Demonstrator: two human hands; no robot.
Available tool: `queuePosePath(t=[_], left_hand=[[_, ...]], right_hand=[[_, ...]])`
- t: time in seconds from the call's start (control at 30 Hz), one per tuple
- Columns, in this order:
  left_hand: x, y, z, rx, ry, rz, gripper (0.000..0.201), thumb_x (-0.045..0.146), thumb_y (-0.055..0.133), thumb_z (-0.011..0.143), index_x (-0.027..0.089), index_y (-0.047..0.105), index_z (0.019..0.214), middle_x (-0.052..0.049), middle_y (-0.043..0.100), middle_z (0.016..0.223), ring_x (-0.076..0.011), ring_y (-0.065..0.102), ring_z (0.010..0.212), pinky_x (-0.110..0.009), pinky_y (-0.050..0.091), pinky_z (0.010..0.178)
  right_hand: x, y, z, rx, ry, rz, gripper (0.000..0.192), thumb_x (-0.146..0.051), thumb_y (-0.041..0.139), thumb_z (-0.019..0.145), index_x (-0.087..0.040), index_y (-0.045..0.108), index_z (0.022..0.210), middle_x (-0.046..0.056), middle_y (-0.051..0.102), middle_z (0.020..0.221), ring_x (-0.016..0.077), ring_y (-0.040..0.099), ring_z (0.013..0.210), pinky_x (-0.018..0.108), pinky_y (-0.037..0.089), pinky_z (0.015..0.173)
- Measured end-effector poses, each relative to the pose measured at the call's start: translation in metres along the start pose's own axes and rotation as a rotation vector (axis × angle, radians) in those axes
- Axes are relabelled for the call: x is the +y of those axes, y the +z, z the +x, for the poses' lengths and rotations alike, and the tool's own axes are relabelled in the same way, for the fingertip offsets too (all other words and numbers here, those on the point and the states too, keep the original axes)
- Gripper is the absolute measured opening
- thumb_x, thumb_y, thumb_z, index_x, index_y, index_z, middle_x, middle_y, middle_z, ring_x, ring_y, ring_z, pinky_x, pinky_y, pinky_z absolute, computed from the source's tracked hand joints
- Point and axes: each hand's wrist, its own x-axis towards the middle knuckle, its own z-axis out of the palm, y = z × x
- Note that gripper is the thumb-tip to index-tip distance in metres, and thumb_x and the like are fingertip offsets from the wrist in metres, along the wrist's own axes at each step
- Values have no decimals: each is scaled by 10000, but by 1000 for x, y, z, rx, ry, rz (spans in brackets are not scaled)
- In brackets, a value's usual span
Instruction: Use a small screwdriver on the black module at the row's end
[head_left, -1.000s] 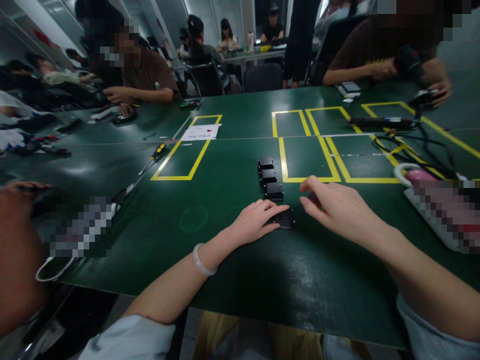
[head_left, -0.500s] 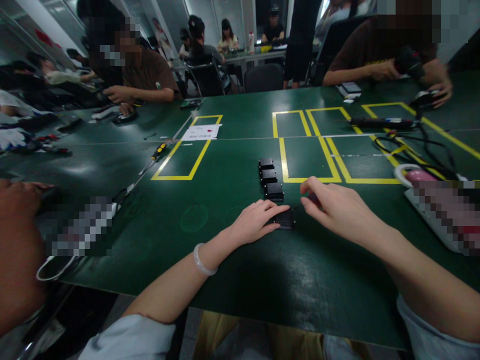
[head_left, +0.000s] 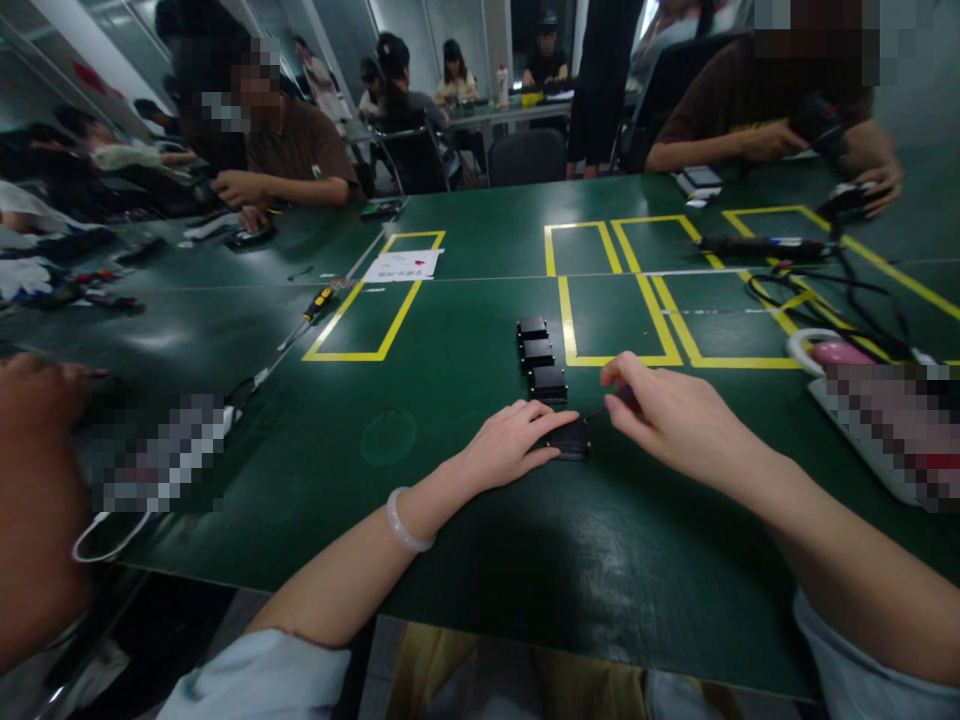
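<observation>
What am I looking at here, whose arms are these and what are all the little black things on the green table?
There is no machine here: the camera sits on a person's head and looks forward and down, so the two bare arms at the bottom are that person's own. The left hand, with a pale bangle on its wrist, lies flat on a small black box and presses it to the green table. The right hand pinches a thin dark tool whose tip points at that box; what kind of tool is too small to tell. Three more black boxes lie in a row just beyond. Yellow tape outlines mark the table, and cables lie at the right. Other people work along the far side.
</observation>
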Motion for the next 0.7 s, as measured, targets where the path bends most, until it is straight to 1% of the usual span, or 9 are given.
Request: queuePosePath(t=[0.13, 0.2, 0.37, 0.5, 0.63, 0.7], left_hand=[[0, 0, 0, 2, 4, -3, 491, 350, 503, 968, 284, 365, 1435, -64, 535, 1228, -212, 522, 1074, -360, 452, 940], [1, 0, 0, 3, 2, -4, 489, 350, 502, 969, 286, 367, 1434, -63, 536, 1226, -212, 521, 1074, -360, 452, 939], [1, -1, 0, 2, 4, -8, 496, 349, 505, 969, 286, 363, 1440, -65, 534, 1232, -213, 518, 1073, -358, 454, 934], [1, -1, -1, 8, 1, -16, 492, 346, 508, 968, 291, 367, 1436, -60, 540, 1221, -210, 521, 1067, -359, 456, 929], [0, -1, -1, 9, 8, -21, 487, 348, 500, 970, 286, 367, 1435, -65, 538, 1229, -214, 523, 1070, -365, 454, 934], [1, -1, -1, 8, 8, -18, 485, 348, 499, 970, 288, 369, 1434, -67, 536, 1233, -216, 525, 1071, -366, 454, 932]], right_hand=[[1, 0, 0, 2, -16, -36, 242, -420, 385, 964, -206, 496, 954, 24, 639, 726, 194, 599, 638, 281, 337, 560], [2, 1, 1, -2, -24, -61, 235, -402, 379, 969, -209, 505, 924, 25, 637, 713, 198, 599, 639, 281, 328, 552], [2, 1, 1, 2, -2, -42, 170, -319, 390, 951, -197, 503, 987, 18, 636, 707, 178, 589, 602, 274, 327, 543], [0, -1, 0, 15, -13, 1, 179, -330, 396, 946, -195, 489, 1018, 24, 658, 762, 173, 605, 633, 273, 345, 562], [0, -1, 0, 12, -26, -36, 258, -426, 371, 966, -204, 503, 953, 27, 649, 721, 185, 597, 619, 273, 317, 535], [1, -1, 1, 7, -27, -62, 249, -408, 370, 968, -206, 509, 924, 29, 644, 704, 191, 597, 619, 274, 305, 529]])
